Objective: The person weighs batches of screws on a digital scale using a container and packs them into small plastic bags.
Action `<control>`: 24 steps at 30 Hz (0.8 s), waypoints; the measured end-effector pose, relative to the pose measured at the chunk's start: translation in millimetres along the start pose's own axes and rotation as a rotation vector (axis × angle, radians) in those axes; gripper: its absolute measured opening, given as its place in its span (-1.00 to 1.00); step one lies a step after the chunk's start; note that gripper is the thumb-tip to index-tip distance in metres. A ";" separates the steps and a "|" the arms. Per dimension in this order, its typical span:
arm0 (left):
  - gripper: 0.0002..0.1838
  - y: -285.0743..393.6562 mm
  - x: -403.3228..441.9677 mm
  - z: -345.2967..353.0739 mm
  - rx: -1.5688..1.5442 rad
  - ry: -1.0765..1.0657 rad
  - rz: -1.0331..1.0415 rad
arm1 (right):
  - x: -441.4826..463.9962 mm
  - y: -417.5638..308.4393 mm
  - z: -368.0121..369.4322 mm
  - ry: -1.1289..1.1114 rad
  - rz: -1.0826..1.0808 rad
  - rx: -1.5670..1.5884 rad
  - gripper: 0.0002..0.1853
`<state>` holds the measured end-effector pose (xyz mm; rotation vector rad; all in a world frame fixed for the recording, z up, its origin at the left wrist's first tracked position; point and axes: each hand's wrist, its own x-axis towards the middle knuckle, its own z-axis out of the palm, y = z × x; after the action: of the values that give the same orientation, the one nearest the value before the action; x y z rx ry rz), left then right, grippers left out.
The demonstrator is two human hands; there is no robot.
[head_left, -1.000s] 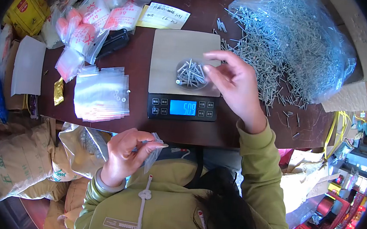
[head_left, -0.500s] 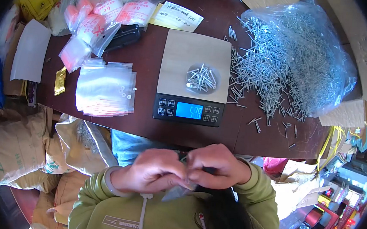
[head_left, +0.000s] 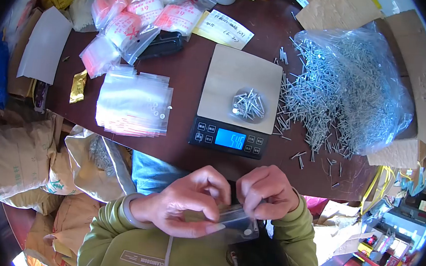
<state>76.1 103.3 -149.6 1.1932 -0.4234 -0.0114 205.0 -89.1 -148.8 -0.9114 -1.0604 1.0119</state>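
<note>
Between my two hands, close to my chest, is a small clear zip bag (head_left: 244,228) with a white round spot near its lower corner. My left hand (head_left: 189,202) has thumb and fingers closed at the bag's left side. At its upper right edge, my right hand (head_left: 270,191) pinches the plastic. Ahead of my hands a digital scale (head_left: 217,85) with a lit blue display carries a small clear dish of screws (head_left: 249,105). A stack of flat clear zip bags (head_left: 133,103) lies left of the scale.
A large heap of screws (head_left: 305,90) spills from a clear plastic sack (head_left: 378,92) at the right. Filled bags with red print (head_left: 145,5), a handwritten note (head_left: 227,29) and a gold packet (head_left: 78,87) lie on the table. Brown sacks (head_left: 14,151) stand at the lower left.
My hands have moved slightly apart, and the zip bag shows more plainly between them. The view has shifted, so the table things appear further right. The scale's reading has changed.
</note>
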 end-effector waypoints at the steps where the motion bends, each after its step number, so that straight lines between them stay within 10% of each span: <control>1: -0.88 0.0 0.4 -3.0 0.023 0.000 0.030 | 2.9 -1.0 0.0 0.028 0.004 -0.120 -0.87; 12: -0.90 3.5 -26.5 -40.4 0.502 0.343 -0.036 | 8.9 -2.0 -55.5 0.442 0.237 -1.434 -0.81; 15: -0.88 0.7 -23.0 -40.4 0.579 0.369 -0.049 | 31.0 7.7 -48.8 0.412 0.070 -1.433 -0.83; 20: -0.84 -2.6 -8.9 -39.7 0.727 0.369 -0.049 | 43.1 7.2 -59.0 0.495 0.135 -1.355 -0.09; 24: -0.85 -8.5 2.2 -44.6 0.785 0.328 -0.034 | 23.9 33.5 -78.1 0.406 0.200 -1.397 -0.16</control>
<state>94.5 139.6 -170.0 1.9357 -0.1056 0.3450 277.4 -65.2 -193.2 -2.2531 -1.2745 0.0490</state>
